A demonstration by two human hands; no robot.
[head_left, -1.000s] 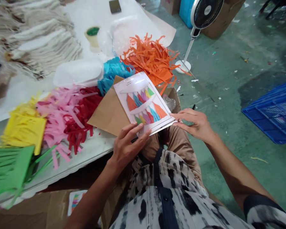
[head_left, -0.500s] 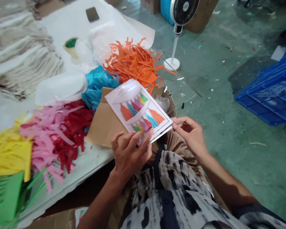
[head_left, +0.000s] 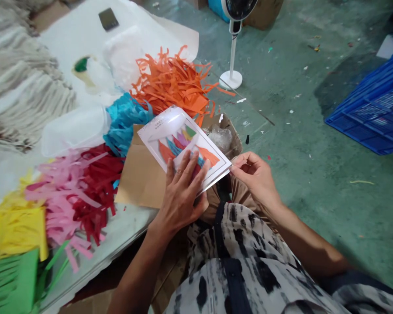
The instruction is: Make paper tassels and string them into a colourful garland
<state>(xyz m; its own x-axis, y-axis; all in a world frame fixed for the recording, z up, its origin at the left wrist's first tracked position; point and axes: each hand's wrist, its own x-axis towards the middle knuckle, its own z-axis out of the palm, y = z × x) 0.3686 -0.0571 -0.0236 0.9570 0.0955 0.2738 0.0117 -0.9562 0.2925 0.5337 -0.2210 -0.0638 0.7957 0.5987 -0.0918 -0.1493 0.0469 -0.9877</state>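
Observation:
A glossy white packet (head_left: 173, 133) printed with coloured tassels lies on a brown paper sheet (head_left: 139, 174) at the table's near edge. My left hand (head_left: 182, 192) lies flat on the packet with its fingers stretched out, covering the lower half of the print. My right hand (head_left: 253, 174) pinches the packet's right corner between thumb and fingers. Behind the packet sit piles of fringed tissue paper: orange (head_left: 170, 80), blue (head_left: 126, 117), dark red (head_left: 96, 183), pink (head_left: 63, 192), yellow (head_left: 16, 224) and green (head_left: 9, 277).
A clear plastic bag (head_left: 75, 128), a tape roll (head_left: 81, 67) and a phone (head_left: 108, 18) lie on the white table cover. Cream string bundles (head_left: 16, 83) fill the far left. On the green floor stand a fan (head_left: 232, 43) and a blue crate (head_left: 376, 109).
My left hand slid up from the packet's lower edge and now lies flat over the print. My right hand went from open fingers to a pinch on the right corner.

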